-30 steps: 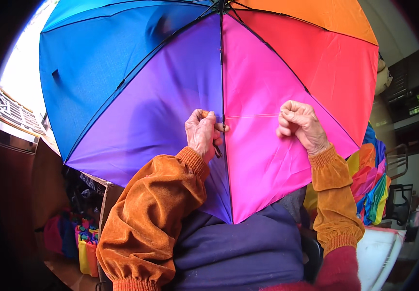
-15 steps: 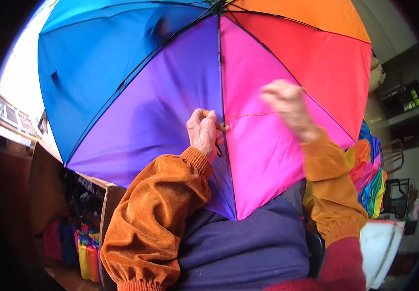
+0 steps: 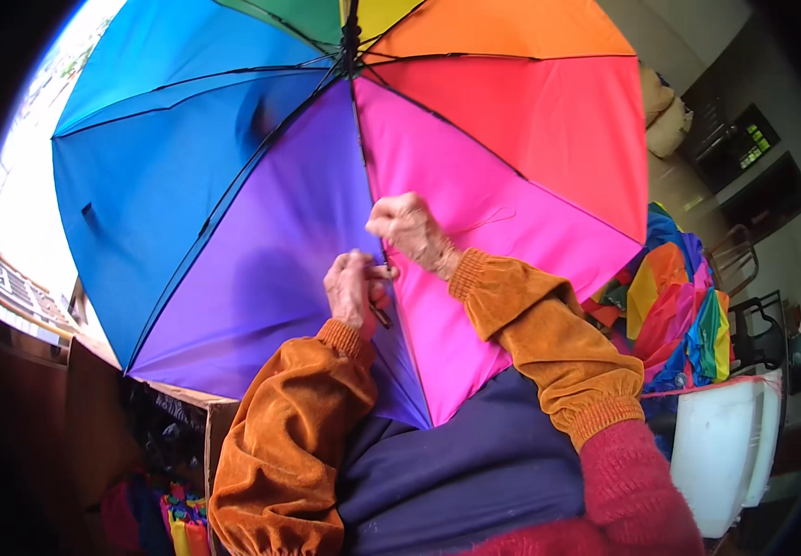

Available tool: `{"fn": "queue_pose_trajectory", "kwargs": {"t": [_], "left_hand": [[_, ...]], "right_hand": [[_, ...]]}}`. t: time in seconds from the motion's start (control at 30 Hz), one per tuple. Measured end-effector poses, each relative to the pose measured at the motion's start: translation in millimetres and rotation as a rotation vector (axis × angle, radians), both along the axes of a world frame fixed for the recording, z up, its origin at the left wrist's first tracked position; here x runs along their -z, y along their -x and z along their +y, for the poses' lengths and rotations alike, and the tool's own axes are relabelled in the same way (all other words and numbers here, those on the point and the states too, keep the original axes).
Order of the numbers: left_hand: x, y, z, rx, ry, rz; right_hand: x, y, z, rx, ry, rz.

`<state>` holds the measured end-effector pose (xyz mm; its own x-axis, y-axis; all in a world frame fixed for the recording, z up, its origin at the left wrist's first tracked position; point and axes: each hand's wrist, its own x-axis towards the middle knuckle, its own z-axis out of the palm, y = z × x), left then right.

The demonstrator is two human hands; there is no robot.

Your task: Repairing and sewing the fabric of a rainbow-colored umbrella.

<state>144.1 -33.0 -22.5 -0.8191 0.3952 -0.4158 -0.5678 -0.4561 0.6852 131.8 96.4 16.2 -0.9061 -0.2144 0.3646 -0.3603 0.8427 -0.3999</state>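
An open rainbow umbrella (image 3: 280, 213) fills the view, its inner side toward me, with dark ribs meeting at the hub near the top. My left hand (image 3: 352, 289) is closed on a rib where the purple and pink panels meet. A small dark piece (image 3: 382, 317) sticks out below its fingers; its kind is unclear. Just above, my right hand (image 3: 409, 230) is pinched by the same rib, slightly blurred; whatever its fingertips hold is too small to make out. A thin reddish thread (image 3: 493, 219) loops over the pink panel beside it.
Dark blue cloth (image 3: 465, 463) covers my lap under the umbrella's edge. At the right, a heap of multicoloured umbrella fabric (image 3: 674, 306) lies above a white container (image 3: 720, 449). A wooden box edge (image 3: 220, 435) stands at lower left, with more colourful umbrellas (image 3: 182, 524) below.
My right hand has come left and down from over the pink panel to the rib, and the stretched thread is now slack. The umbrella and my left hand sit farther left and lower in view.
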Motion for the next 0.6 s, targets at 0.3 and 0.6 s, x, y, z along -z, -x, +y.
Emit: {"fn": "queue_pose_trajectory", "kwargs": {"t": [0.3, 0.6], "left_hand": [[-7.6, 1.0, -0.3, 0.072, 0.107, 0.067], [6.5, 0.4, 8.1, 0.193, 0.276, 0.143]], "right_hand": [[-12.2, -9.4, -8.6, 0.100, 0.865, -0.399], [-88.1, 2.0, 28.7, -0.314, 1.425, -0.147]]}}
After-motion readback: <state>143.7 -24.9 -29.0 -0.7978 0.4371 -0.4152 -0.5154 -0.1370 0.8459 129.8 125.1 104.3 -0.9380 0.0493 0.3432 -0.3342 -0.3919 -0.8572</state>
